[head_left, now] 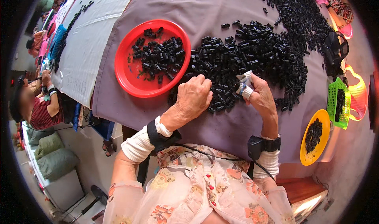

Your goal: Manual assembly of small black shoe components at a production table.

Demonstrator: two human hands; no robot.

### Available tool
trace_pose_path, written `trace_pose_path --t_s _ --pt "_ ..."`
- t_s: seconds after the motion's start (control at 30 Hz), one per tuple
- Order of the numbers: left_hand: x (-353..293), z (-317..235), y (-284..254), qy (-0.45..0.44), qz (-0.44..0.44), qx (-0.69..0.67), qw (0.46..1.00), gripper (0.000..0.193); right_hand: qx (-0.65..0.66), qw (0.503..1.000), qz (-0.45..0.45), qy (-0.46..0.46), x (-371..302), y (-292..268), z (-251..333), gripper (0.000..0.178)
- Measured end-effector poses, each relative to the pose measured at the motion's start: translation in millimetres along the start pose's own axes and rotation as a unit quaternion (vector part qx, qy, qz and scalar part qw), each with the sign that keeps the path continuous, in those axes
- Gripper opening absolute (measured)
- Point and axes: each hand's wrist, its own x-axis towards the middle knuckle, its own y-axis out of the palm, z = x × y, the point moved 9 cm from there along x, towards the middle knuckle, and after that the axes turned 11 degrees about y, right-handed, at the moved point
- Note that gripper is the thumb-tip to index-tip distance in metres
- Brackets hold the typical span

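A large heap of small black cylindrical pieces spreads over the cloth-covered table. At the heap's near left edge is my left hand, its fingers curled down; whatever they hold is hidden under the knuckles. My right hand is over the near edge of the heap, fingers bent together, with white wraps on some fingertips. I cannot make out what lies between those fingers. Just left of my left hand, a red round basin contains more black pieces.
To the right are a yellow plate with small black bits, a green basket and a pink-yellow basket. A black strap-like object lies at the right edge. Another person sits at the adjoining white-covered table on the left.
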Motion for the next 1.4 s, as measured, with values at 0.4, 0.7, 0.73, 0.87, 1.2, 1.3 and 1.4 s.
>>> trace_pose_path --t_s 0.4,0.7,0.73,0.87,1.2,1.3,1.4 --pt "1 5 12 -0.259 -0.072 -0.844 0.465 0.021 0.092 0.995 0.023 -0.011 -4 6 22 0.029" --pt "4 -6 7 -0.236 -0.106 -0.883 0.391 0.022 0.152 0.987 0.031 -0.029 -2 18 34 0.028" --pt "3 -6 7 -0.236 -0.107 -0.883 0.391 0.022 0.160 0.986 0.029 -0.032 -2 18 35 0.027" --pt "2 -6 10 -0.235 -0.105 -0.889 0.379 0.022 0.171 0.984 0.037 -0.020 -2 18 36 0.030" --pt "3 -4 10 -0.259 -0.115 -0.835 0.473 0.016 -0.007 0.989 0.021 -0.149 -13 28 63 0.043" --pt "4 -9 9 -0.255 -0.103 -0.857 0.437 0.017 0.027 0.986 0.013 -0.166 -13 26 63 0.042" --pt "5 -13 11 -0.263 -0.106 -0.856 0.433 0.018 0.121 0.983 0.022 -0.133 -10 22 49 0.041"
